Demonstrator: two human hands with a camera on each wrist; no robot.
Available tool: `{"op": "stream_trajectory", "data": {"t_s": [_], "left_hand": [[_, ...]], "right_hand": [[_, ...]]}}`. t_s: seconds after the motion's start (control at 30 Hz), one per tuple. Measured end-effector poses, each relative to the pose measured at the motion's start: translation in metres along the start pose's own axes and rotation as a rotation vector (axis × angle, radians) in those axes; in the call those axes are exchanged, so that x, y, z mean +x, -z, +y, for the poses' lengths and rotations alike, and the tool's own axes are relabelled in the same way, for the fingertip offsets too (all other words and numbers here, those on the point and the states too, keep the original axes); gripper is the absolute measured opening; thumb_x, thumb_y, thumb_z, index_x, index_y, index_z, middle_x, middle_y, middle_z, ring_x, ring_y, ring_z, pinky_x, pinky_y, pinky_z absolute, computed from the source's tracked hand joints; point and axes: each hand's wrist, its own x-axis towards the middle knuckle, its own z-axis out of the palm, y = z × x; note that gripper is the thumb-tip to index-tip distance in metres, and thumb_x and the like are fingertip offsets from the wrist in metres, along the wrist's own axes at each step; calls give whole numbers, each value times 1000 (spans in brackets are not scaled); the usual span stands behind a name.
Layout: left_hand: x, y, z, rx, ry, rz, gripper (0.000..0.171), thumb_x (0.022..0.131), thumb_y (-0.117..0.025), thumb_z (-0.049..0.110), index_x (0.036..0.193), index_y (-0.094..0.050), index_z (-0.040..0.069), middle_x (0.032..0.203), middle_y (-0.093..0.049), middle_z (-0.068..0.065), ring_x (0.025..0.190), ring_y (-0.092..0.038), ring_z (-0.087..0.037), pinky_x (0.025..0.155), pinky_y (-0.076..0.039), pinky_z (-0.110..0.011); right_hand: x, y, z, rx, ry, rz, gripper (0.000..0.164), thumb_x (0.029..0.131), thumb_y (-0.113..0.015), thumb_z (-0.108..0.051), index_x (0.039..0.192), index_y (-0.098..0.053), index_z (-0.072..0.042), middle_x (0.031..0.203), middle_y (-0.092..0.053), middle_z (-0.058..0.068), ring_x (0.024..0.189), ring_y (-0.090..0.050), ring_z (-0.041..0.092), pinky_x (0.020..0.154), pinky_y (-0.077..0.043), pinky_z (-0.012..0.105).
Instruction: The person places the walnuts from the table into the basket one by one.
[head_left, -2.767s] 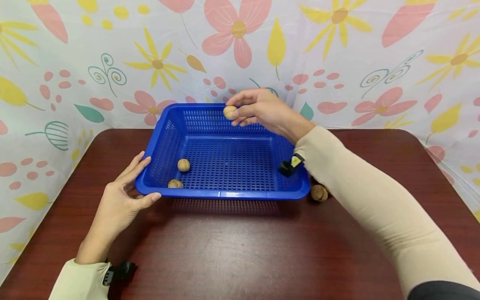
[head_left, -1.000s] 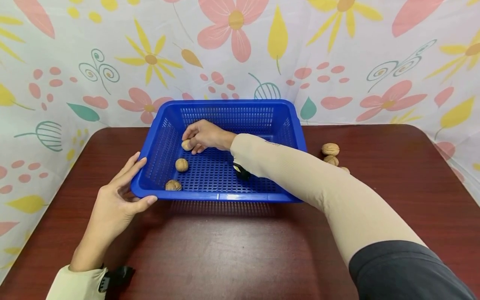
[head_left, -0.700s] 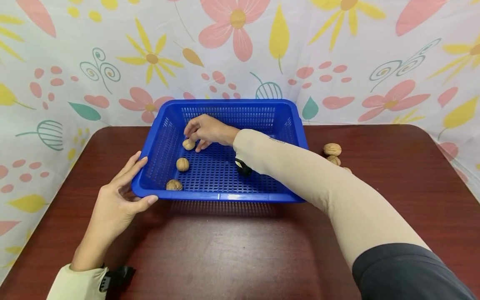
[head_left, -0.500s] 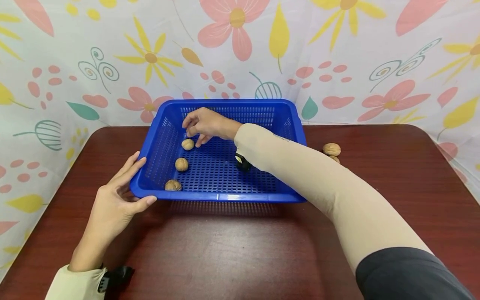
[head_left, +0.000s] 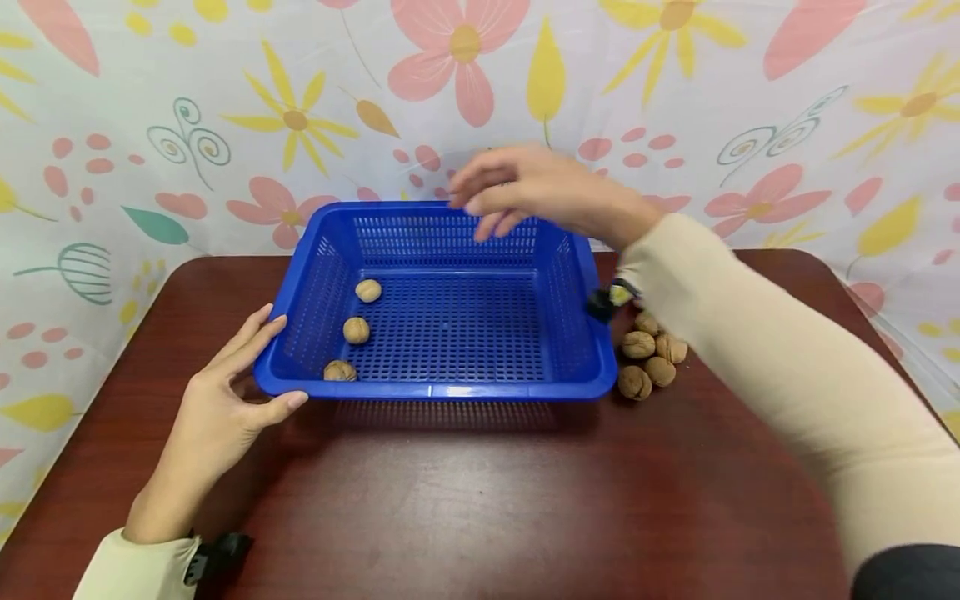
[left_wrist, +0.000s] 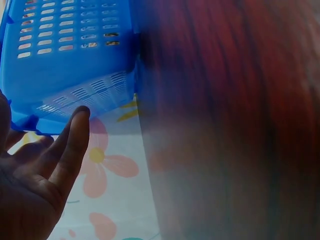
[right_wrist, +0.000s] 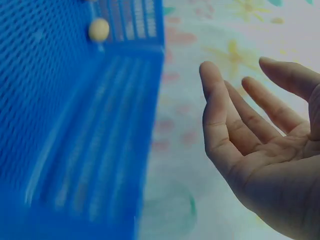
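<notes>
Three round, tan, wrinkle-shelled walnuts (head_left: pixel 356 330) are lying along the left side of a rectangular, blue, perforated plastic basket (head_left: pixel 517 390). My left hand (head_left: pixel 217 408) is spanning its near-left corner, fingers spread wide, probably to steady it. My right hand (head_left: pixel 532 187) is hovering by the far rim, fingers loosely bent, holding nothing. Ridged brown walnuts (head_left: pixel 639 344) are clustering rightward on the glossy red-brown worktop (head_left: pixel 480 492), my beige sleeve (head_left: pixel 757 358) perhaps hiding some.
</notes>
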Motion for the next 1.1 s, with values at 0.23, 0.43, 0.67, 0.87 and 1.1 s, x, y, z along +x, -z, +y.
{"op": "stream_trajectory", "data": {"t_s": [0.23,0.43,0.67,0.87,1.1], "left_hand": [[-2,2,1,34,-26,-3,84,82,-89,3,156,-51,15,170,-37,-9,112,-55,17,86,-48,-1],[-2,5,-1,49,-21,-7,86,81,-89,2,156,-51,14,170,-36,-9,115,-57,14,85,-47,1],[1,1,-1,23,-2,-25,86,80,-89,1,156,-50,11,170,-35,-9,111,-54,18,81,-49,-1],[1,1,0,5,9,-40,86,81,-88,0,157,-49,11,171,-33,-8,124,-63,-11,80,-51,-3],[1,2,0,-13,14,-45,86,82,-87,-1,158,-48,12,172,-32,-8,126,-58,0,79,-52,-3]], "right_hand": [[-91,58,40,10,-38,215,36,105,-64,-16,141,-63,-9,136,-70,4,96,-76,21,81,-62,30],[-141,83,88,9,-128,293,33,105,-63,-14,138,-66,-9,126,-74,-8,93,-76,19,81,-62,28],[-169,87,150,-87,-167,338,34,104,-66,-11,137,-67,-6,106,-80,-10,88,-76,16,77,-62,28],[-176,87,184,-65,-225,298,36,102,-68,-8,138,-66,-6,116,-77,-16,88,-75,21,76,-62,30],[-171,86,200,-41,-258,245,41,98,-72,-6,139,-65,-4,115,-76,-12,83,-73,23,73,-61,32]]}}
